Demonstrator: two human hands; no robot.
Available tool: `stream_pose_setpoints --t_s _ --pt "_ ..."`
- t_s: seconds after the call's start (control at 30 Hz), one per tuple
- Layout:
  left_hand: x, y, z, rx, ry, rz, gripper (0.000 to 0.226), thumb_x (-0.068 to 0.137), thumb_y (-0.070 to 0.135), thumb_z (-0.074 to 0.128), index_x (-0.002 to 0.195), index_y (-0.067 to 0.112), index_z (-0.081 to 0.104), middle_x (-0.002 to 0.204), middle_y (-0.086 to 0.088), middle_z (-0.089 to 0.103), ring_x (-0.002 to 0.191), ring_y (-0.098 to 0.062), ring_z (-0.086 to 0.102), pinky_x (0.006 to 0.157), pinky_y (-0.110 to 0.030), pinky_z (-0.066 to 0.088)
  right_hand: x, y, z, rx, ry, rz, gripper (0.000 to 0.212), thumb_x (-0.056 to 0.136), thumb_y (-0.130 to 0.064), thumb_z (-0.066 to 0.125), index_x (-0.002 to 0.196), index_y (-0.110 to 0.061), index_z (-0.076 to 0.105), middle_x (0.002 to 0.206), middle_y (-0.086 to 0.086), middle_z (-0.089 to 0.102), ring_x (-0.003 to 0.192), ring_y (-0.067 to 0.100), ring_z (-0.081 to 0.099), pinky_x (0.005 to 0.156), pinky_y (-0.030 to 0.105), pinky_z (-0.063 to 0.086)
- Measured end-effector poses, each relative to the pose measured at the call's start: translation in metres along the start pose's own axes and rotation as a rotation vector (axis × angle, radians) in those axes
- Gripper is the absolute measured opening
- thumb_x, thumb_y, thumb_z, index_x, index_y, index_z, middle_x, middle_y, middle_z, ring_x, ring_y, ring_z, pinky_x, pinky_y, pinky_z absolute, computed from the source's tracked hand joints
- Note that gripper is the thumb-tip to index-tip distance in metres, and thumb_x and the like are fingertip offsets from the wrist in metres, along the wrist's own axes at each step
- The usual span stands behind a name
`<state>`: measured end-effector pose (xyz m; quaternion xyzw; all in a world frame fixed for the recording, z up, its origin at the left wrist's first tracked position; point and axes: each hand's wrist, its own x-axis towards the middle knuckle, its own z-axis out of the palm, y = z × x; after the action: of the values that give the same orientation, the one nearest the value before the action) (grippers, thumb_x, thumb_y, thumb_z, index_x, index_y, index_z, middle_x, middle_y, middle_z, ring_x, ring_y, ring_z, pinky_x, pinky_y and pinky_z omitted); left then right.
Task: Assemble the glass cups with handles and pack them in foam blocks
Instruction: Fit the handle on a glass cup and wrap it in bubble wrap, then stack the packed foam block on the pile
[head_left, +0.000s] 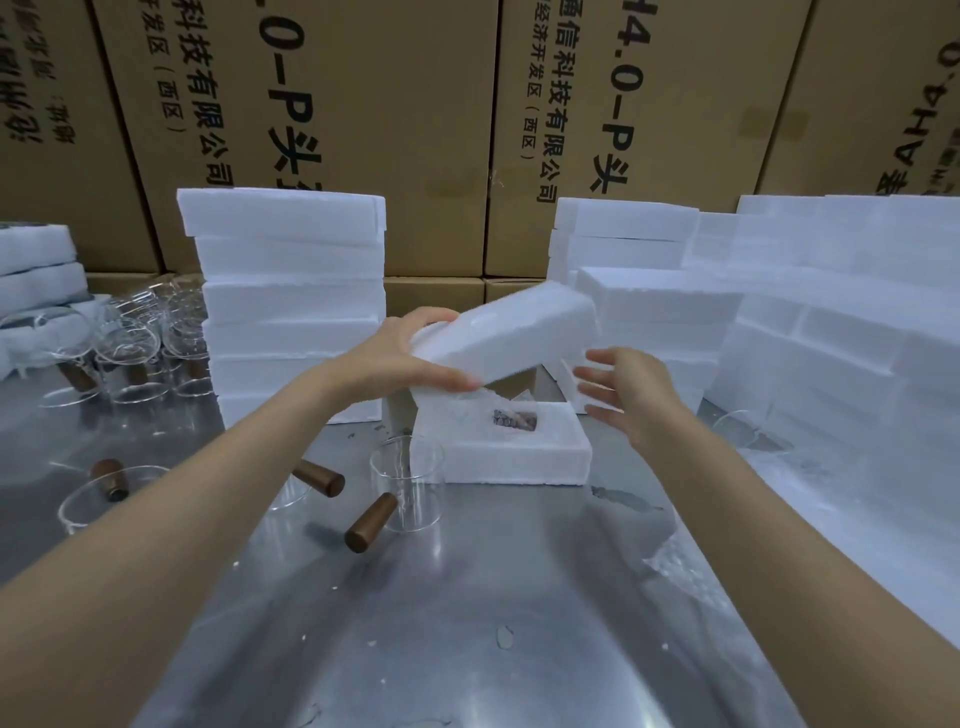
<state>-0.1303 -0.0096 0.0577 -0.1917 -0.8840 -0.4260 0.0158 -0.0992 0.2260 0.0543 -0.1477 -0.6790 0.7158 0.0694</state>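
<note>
A white foam block (506, 332) is held tilted in the air by my left hand (410, 358), which grips its near left end. My right hand (626, 397) is spread with straight fingers just right of that block, apart from it. Below them a second foam block (519, 457) lies flat on the steel table (467, 623), with a recess showing a dark object inside. In front of it stands a glass cup (408, 488) with a brown wooden handle (371, 522). Another cup with a wooden handle (317, 475) lies partly behind my left forearm.
A tall stack of foam blocks (291, 306) rises at left centre, and more foam stacks (779, 312) fill the right. Several glass cups (130, 343) crowd the far left, another cup (104, 493) sits nearer. Cardboard boxes (415, 130) wall the back. Foam crumbs litter the table.
</note>
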Motion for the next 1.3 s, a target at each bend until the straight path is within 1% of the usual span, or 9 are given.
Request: stream_pose_setpoints --t_s 0.1,0.2,0.3,0.5,0.7,0.87,1.0,1.13,1.3 --pt "0.003 0.004 0.006 0.214 -0.061 -0.006 0.091 0.055 0.058 0.078 0.135 0.047 0.035 0.132 0.006 0.028 0.118 -0.014 0.033 0.099 -0.032 0.031 0.0 0.008 -0.008 0.177 0.017 0.005 0.029 0.098 -0.032 0.034 0.116 -0.019 0.053 0.109 0.005 0.059 0.097 0.021 0.057 0.085 0.035 0.043" --pt "0.005 0.006 0.012 0.312 -0.148 0.0 0.086 0.068 0.046 0.083 0.138 0.044 0.034 0.13 0.007 0.024 0.115 -0.012 0.027 0.095 -0.029 0.026 -0.002 0.02 -0.004 0.126 -0.059 0.019 0.034 0.096 -0.047 0.036 0.116 -0.025 0.052 0.097 -0.002 0.059 0.087 0.018 0.056 0.079 0.036 0.043" --pt "0.004 0.005 0.013 0.332 -0.196 -0.041 0.085 0.071 0.043 0.081 0.14 0.043 0.032 0.133 0.006 0.023 0.121 -0.015 0.027 0.099 -0.033 0.028 -0.004 0.027 0.004 0.046 -0.096 -0.002 0.025 0.093 -0.042 0.045 0.11 -0.025 0.051 0.094 -0.006 0.057 0.084 0.013 0.054 0.071 0.032 0.045" --pt "0.001 -0.006 0.013 0.28 -0.262 -0.092 0.085 0.074 0.042 0.078 0.141 0.046 0.026 0.146 0.007 0.015 0.136 -0.022 0.022 0.103 -0.032 0.025 -0.003 0.045 0.011 -0.166 -0.08 -0.189 0.05 0.091 -0.026 0.051 0.138 -0.026 0.037 0.135 -0.002 0.041 0.118 0.019 0.045 0.092 0.033 0.039" --pt "0.0 -0.011 0.014 0.211 -0.286 -0.123 0.088 0.074 0.038 0.08 0.141 0.047 0.024 0.147 0.01 0.013 0.137 -0.021 0.019 0.111 -0.039 0.022 -0.003 0.056 0.018 -0.2 -0.004 -0.27 0.056 0.088 -0.03 0.051 0.141 -0.026 0.032 0.142 0.0 0.038 0.123 0.019 0.042 0.1 0.033 0.038" --pt "0.001 -0.009 0.013 0.11 -0.302 -0.213 0.092 0.074 0.03 0.081 0.143 0.046 0.022 0.148 0.006 0.015 0.134 -0.024 0.024 0.114 -0.041 0.026 -0.001 0.041 0.022 -0.235 0.008 -0.198 0.062 0.086 -0.027 0.054 0.143 -0.021 0.029 0.137 0.002 0.04 0.109 0.021 0.044 0.083 0.031 0.038" --pt "0.002 -0.009 0.013 -0.045 -0.277 -0.359 0.114 0.066 0.023 0.087 0.149 0.033 0.01 0.144 0.004 0.026 0.127 -0.023 0.036 0.107 -0.034 0.036 -0.002 0.029 0.025 -0.247 0.004 -0.125 0.058 0.086 -0.016 0.056 0.139 -0.009 0.032 0.111 0.003 0.044 0.094 0.021 0.043 0.068 0.027 0.035" --pt "0.001 0.0 0.006 0.008 -0.303 -0.479 0.115 0.031 0.039 0.097 0.131 0.006 0.049 0.134 -0.01 0.053 0.118 -0.024 0.055 0.104 -0.036 0.046 -0.006 0.03 0.026 -0.238 0.005 -0.061 0.054 0.085 -0.014 0.057 0.131 -0.004 0.031 0.102 0.007 0.048 0.096 0.025 0.051 0.08 0.034 0.044" --pt "0.001 0.004 0.004 0.102 -0.223 -0.544 0.113 0.027 0.047 0.088 0.126 0.004 0.055 0.126 -0.015 0.055 0.11 -0.024 0.06 0.092 -0.028 0.053 -0.01 0.038 0.025 -0.14 0.005 0.072 0.064 0.085 -0.029 0.059 0.134 -0.01 0.024 0.134 0.012 0.04 0.111 0.032 0.05 0.098 0.045 0.044"
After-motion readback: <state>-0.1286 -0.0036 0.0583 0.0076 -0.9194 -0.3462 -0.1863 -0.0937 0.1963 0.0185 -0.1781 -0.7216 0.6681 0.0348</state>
